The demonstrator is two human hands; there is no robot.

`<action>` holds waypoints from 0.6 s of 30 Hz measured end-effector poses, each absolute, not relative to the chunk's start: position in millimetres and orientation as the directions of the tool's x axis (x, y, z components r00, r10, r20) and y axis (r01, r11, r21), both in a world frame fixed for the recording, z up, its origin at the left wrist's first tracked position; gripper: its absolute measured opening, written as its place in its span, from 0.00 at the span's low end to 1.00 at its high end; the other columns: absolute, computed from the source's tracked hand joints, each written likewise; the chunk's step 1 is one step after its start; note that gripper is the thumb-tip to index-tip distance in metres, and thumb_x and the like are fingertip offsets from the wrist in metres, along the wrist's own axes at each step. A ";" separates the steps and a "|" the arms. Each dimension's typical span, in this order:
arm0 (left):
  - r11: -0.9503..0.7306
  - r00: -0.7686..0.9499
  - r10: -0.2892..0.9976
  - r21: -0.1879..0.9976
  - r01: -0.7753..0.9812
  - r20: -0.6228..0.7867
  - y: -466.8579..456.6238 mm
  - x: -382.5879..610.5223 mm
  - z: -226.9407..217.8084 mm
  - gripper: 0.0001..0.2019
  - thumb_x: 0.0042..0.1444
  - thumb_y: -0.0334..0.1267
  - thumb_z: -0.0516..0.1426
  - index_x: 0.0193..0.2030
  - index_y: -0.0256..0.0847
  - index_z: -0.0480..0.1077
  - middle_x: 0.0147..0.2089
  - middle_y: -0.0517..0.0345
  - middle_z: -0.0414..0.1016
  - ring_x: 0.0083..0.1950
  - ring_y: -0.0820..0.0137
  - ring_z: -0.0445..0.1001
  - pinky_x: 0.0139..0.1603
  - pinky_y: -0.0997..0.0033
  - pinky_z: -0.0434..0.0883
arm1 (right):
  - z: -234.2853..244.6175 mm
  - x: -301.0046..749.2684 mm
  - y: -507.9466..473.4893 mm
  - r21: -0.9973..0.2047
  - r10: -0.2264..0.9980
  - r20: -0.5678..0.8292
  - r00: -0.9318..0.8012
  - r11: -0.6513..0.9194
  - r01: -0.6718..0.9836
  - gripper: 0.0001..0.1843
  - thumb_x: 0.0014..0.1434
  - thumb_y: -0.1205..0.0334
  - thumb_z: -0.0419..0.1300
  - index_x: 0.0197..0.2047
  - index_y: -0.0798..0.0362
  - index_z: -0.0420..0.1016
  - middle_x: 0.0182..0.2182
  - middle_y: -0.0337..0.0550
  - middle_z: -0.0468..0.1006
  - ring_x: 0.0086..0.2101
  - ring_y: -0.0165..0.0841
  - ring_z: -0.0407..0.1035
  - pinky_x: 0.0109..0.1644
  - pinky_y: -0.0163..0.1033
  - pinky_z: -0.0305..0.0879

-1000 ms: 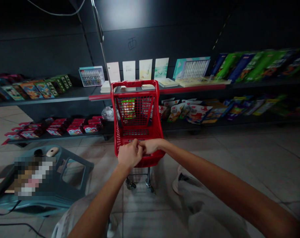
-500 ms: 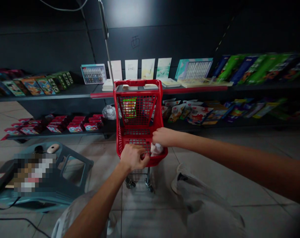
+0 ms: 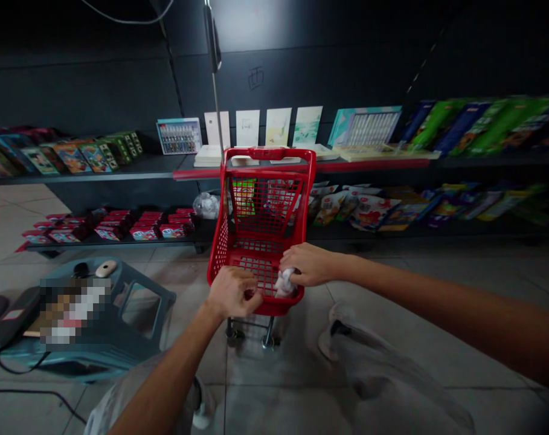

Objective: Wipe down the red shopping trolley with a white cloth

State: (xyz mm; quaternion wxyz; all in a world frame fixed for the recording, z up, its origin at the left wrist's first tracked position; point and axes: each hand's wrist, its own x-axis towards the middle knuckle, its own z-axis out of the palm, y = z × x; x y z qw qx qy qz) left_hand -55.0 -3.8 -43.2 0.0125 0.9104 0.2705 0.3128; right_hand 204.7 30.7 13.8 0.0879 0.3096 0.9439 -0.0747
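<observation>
A small red shopping cart (image 3: 265, 181) stands on the tiled floor in front of me, its mesh basket tipped slightly. My left hand (image 3: 231, 292) grips the cart's near rim with curled fingers. My right hand (image 3: 308, 264) is closed on a crumpled white cloth (image 3: 284, 283) pressed against the inside of the near right corner of the basket. A green packet (image 3: 244, 194) shows through the cart's far mesh.
Low dark shelves behind the cart hold cards, boxes and bright packets (image 3: 365, 208). A blue-grey plastic stool (image 3: 115, 320) with a computer mouse (image 3: 105, 268) stands at left, cables beside it. My knees in light trousers (image 3: 383, 374) are at the bottom.
My right hand came off the cart's rim with the white cloth and now presses it inside the basket's near right corner. The cart shifted slightly right. My left hand stayed on the rim.
</observation>
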 end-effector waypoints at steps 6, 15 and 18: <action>-0.876 0.634 0.447 0.166 0.452 0.631 -2.4 -77.8 -45.8 0.19 0.60 0.36 0.54 0.18 0.42 0.56 0.18 0.63 0.61 0.20 0.74 0.58 0.27 0.64 0.52 | 17.1 170.9 17.2 -0.017 0.612 -0.252 -0.749 0.771 0.636 0.16 0.63 0.58 0.56 0.36 0.54 0.85 0.38 0.51 0.86 0.38 0.41 0.78 0.39 0.40 0.59; -0.875 0.594 0.439 0.172 0.452 0.674 10.2 -116.9 -51.7 0.20 0.61 0.31 0.53 0.19 0.43 0.54 0.17 0.66 0.58 0.19 0.75 0.55 0.26 0.65 0.52 | 9.7 123.7 2.4 0.053 0.578 -0.261 -0.773 0.808 0.587 0.19 0.64 0.54 0.55 0.37 0.56 0.86 0.36 0.56 0.85 0.38 0.44 0.80 0.39 0.42 0.61; -0.835 0.528 0.457 0.142 0.531 0.716 15.6 -130.5 -52.2 0.20 0.63 0.31 0.55 0.20 0.43 0.56 0.18 0.66 0.59 0.20 0.75 0.57 0.26 0.66 0.53 | 4.6 107.5 -2.8 0.059 0.664 -0.220 -0.714 0.740 0.670 0.21 0.65 0.53 0.54 0.38 0.56 0.86 0.37 0.57 0.85 0.39 0.46 0.80 0.39 0.43 0.63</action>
